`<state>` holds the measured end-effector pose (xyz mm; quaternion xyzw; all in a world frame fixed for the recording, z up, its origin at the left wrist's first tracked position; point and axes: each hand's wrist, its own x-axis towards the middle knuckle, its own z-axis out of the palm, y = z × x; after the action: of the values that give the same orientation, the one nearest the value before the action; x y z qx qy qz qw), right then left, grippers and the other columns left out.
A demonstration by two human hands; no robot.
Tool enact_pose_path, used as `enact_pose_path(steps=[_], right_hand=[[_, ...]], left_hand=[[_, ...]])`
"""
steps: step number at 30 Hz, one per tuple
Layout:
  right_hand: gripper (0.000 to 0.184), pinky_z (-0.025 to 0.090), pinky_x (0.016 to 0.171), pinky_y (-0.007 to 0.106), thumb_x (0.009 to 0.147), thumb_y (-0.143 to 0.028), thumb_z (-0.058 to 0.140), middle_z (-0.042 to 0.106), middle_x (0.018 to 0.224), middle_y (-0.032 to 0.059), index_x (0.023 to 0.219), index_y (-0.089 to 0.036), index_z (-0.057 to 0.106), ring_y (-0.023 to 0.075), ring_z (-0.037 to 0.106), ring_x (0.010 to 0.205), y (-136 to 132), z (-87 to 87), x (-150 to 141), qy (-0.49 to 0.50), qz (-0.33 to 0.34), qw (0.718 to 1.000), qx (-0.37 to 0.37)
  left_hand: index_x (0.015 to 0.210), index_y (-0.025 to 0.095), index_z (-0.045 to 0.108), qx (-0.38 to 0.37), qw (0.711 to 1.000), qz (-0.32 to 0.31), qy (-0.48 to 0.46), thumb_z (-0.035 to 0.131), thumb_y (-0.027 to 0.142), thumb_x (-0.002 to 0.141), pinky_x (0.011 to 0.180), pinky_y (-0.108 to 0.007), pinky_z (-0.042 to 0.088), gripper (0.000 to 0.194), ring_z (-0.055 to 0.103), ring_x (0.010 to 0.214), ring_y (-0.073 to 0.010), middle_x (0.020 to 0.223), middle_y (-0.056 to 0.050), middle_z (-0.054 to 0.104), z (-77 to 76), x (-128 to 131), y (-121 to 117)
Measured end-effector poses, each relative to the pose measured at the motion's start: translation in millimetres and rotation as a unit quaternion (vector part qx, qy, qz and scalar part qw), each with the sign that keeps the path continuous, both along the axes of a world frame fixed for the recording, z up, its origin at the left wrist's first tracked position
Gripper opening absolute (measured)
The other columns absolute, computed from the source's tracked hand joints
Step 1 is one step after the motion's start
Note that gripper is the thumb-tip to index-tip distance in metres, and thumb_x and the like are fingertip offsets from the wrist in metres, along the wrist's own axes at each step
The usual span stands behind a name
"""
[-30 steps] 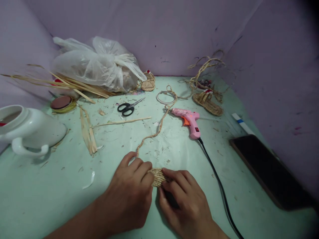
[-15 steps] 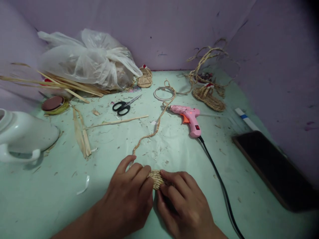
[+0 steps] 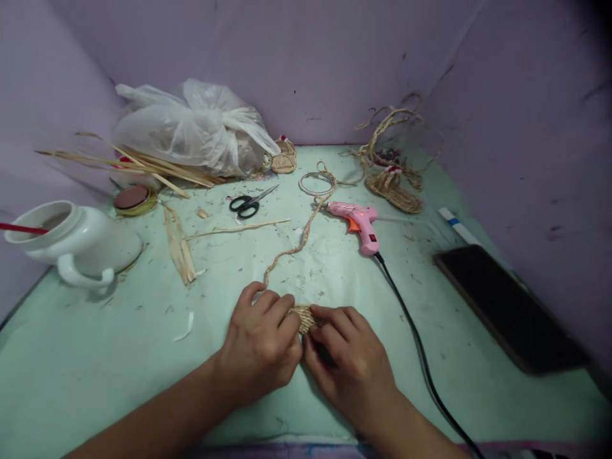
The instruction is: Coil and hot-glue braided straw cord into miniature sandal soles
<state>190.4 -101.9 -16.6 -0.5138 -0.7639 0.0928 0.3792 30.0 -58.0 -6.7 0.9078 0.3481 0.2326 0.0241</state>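
My left hand and my right hand lie side by side on the green table, fingers curled and pressed onto a small coiled piece of braided straw. Only the top of that coil shows between the fingertips. A braided straw cord runs from the coil away toward the back of the table. A pink glue gun lies just beyond my right hand, its black cable passing to the right of that hand.
Black scissors, a wire ring, straw strips, a plastic bag and a white ceramic jug lie left and behind. Woven straw pieces sit back right. A dark phone rests by the right wall.
Both hands stay pressed on the straw coil; only the camera view has shifted and pulled back a little.
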Motion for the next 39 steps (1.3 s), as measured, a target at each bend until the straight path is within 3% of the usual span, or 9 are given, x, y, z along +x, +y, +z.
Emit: enact_pose_path(steps=[7,10,17,20,23,27,29,33,39], right_hand=[[0.005,0.049,0.072,0.042,0.077,-0.009,0.055,0.066,0.092,0.0118,0.078,-0.014,0.057,0.0244,0.056,0.083,-1.3,-1.6,-0.3,-0.034,-0.003,0.999,-0.011],[0.007,0.049,0.073,0.042,0.077,-0.011,0.055,0.066,0.092,0.0115,0.083,-0.014,0.057,0.0251,0.056,0.084,-2.5,-1.6,-0.7,-0.044,-0.007,0.999,-0.014],[0.037,0.049,0.082,0.046,0.077,-0.022,0.058,0.055,0.115,0.0200,0.111,-0.008,0.051,0.0307,0.053,0.103,-4.9,-3.6,0.3,-0.077,-0.034,0.996,-0.002],[0.036,0.049,0.081,0.045,0.077,-0.022,0.058,0.056,0.112,0.0176,0.110,-0.010,0.049,0.0288,0.054,0.099,-4.5,-3.1,0.8,-0.077,-0.027,0.997,-0.012],[0.038,0.048,0.081,0.045,0.077,-0.021,0.058,0.057,0.111,0.0165,0.112,-0.011,0.048,0.0279,0.054,0.098,-4.0,-2.0,2.1,-0.069,-0.022,0.997,-0.021],[0.035,0.049,0.079,0.042,0.077,-0.019,0.058,0.060,0.108,0.0143,0.111,-0.013,0.048,0.0260,0.055,0.096,-2.5,1.1,4.0,-0.043,-0.013,0.999,-0.014],[0.033,0.049,0.078,0.043,0.077,-0.018,0.058,0.062,0.105,0.0136,0.109,-0.013,0.050,0.0259,0.055,0.095,-0.5,3.8,2.7,-0.045,-0.009,0.999,-0.009],[0.021,0.047,0.076,0.043,0.076,-0.015,0.059,0.064,0.099,0.0109,0.097,-0.015,0.057,0.0255,0.055,0.090,6.0,8.8,-5.6,-0.047,0.020,0.998,-0.025],[0.019,0.049,0.071,0.038,0.077,-0.006,0.056,0.067,0.092,0.0075,0.090,-0.017,0.065,0.0213,0.055,0.082,14.4,10.1,-13.8,-0.008,0.061,0.998,-0.031]], left_hand=[[0.092,0.016,0.053,-0.156,0.984,-0.047,-0.068,0.059,0.014,0.073,0.091,-0.042,0.037,0.020,0.056,0.091,-0.0204,0.100,-0.006,0.063,14.7,-22.1,4.1],[0.098,0.016,0.052,-0.166,0.983,-0.047,-0.059,0.058,0.011,0.071,0.088,-0.042,0.039,0.028,0.053,0.094,-0.0227,0.103,-0.007,0.061,14.3,-22.0,3.5],[0.104,0.015,0.054,-0.135,0.986,-0.035,-0.092,0.055,0.007,0.065,0.091,-0.044,0.039,0.040,0.051,0.102,-0.0252,0.109,-0.010,0.058,12.8,-18.5,0.7],[0.098,0.016,0.056,-0.092,0.987,0.006,-0.133,0.054,0.006,0.064,0.091,-0.046,0.040,0.036,0.052,0.103,-0.0261,0.107,-0.010,0.059,15.6,-20.9,1.1],[0.090,0.018,0.057,-0.045,0.976,0.101,-0.187,0.051,0.007,0.069,0.083,-0.044,0.044,0.024,0.057,0.092,-0.0237,0.095,-0.007,0.063,18.1,-28.4,5.4],[0.077,0.022,0.058,-0.051,0.960,0.208,-0.179,0.051,0.013,0.076,0.071,-0.039,0.047,0.012,0.060,0.074,-0.0200,0.076,-0.002,0.064,19.4,-41.2,11.9],[0.077,0.022,0.059,-0.051,0.969,0.176,-0.167,0.054,0.015,0.077,0.070,-0.038,0.047,0.008,0.060,0.072,-0.0194,0.074,-0.001,0.064,19.6,-43.0,11.9],[0.082,0.018,0.061,-0.066,0.988,0.044,-0.136,0.058,0.012,0.074,0.076,-0.041,0.044,0.011,0.056,0.079,-0.0210,0.084,-0.005,0.063,20.1,-35.1,5.5],[0.091,0.019,0.063,-0.138,0.987,-0.006,-0.083,0.058,0.009,0.074,0.079,-0.044,0.039,0.020,0.051,0.087,-0.0229,0.092,-0.006,0.061,14.3,-24.9,1.7]])
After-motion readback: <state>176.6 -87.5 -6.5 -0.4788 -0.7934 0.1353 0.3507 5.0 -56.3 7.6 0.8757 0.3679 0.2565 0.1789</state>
